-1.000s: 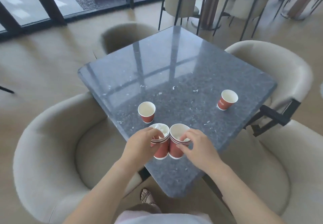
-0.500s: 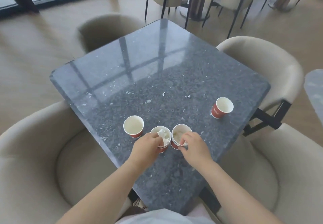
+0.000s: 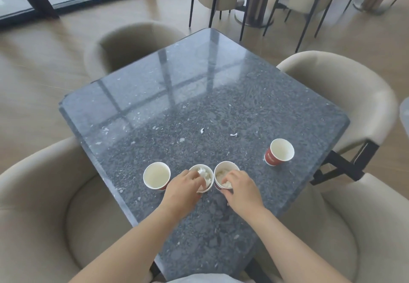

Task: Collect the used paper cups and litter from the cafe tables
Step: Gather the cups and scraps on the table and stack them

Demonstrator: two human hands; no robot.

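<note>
Two tissue-stuffed cups [image 3: 223, 173] at 6 o'clock are gripped by left hand [image 3: 184, 186] and right hand [image 3: 240, 185]; light, crushable, best held by the rims.

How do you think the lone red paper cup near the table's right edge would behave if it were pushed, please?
The lone red paper cup looks empty, so probably light. It tapers to a narrow base, so a high push may tip it. The polished grey stone table might let it slide.
</note>
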